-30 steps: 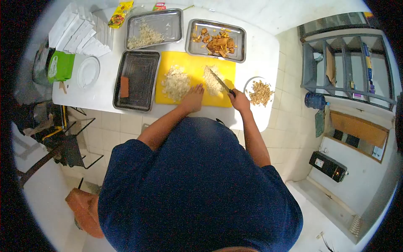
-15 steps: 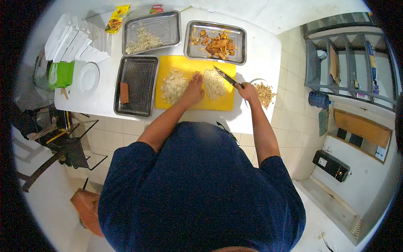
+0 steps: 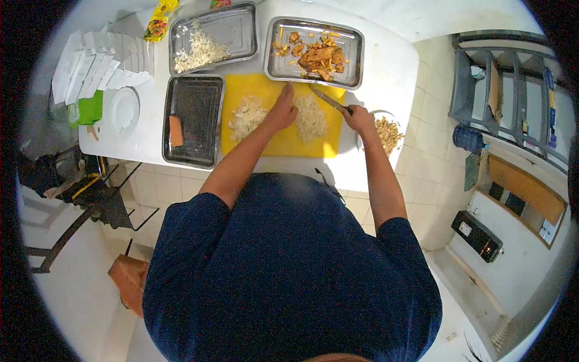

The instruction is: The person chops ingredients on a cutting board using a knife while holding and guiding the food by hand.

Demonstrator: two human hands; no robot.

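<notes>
My right hand (image 3: pixel 360 119) grips a knife (image 3: pixel 332 102), its dark blade pointing up and left across the yellow cutting board's (image 3: pixel 286 145) far right corner. Between two heaps of pale chopped pieces, my left hand (image 3: pixel 283 110) is turned edge-on with fingers stretched toward the board's far edge, just below a metal tray. One heap (image 3: pixel 248 117) lies left of that hand, the other heap (image 3: pixel 311 119) to its right. The metal tray (image 3: pixel 356 45) beyond the board holds browned chunks (image 3: pixel 322 60) and yellowish strips.
Another tray (image 3: pixel 244 30) at the back left holds pale chopped bits. A dark tray (image 3: pixel 196 136) with an orange-brown block (image 3: pixel 175 131) sits left of the board. Light brown pieces (image 3: pixel 388 134) lie by the right edge. White boxes (image 3: pixel 84 63) and a round white lid (image 3: pixel 125 110) stand at left.
My left hand has shifted forward and turned from palm-down to edge-on, its fingers now nearer the far tray. The knife stays in my right hand. The whole view has shifted slightly.
</notes>
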